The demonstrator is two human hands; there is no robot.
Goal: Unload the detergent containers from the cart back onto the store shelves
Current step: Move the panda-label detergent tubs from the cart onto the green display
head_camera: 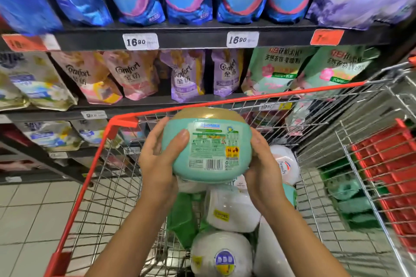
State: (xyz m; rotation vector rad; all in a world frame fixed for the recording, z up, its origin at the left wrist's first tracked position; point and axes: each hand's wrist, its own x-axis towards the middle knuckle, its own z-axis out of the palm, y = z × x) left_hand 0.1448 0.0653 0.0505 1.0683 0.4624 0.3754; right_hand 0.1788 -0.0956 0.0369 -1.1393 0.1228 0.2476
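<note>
- The store shelves (202,39) fill the far side of the view, every visible row packed with soft refill pouches; no open gap for a round tub shows, so the wrong slot could be chosen.
- The red-rimmed wire cart (94,164) stands against the lower shelf edge, with a second cart (382,164) just beside its right side.
- Inside the cart basket lie several white detergent tubs (231,207) piled loosely on each other; I judge they may roll or shift when one is drawn out.
- The mint-green detergent tub (206,144) with a gold lid is held above the cart's far rim, tipped so its back label and barcode face the camera.
- The left hand (157,159) cups the tub's left side, fingers (180,139) spread and pressed on the wall.
- The right hand (263,168) supports the right side from below; its fingers are hidden behind the tub, so their spread cannot be told.
- The tub looks smooth and rounded, and with it tilted, a loosened palm could let it slip back onto the pile.
</note>
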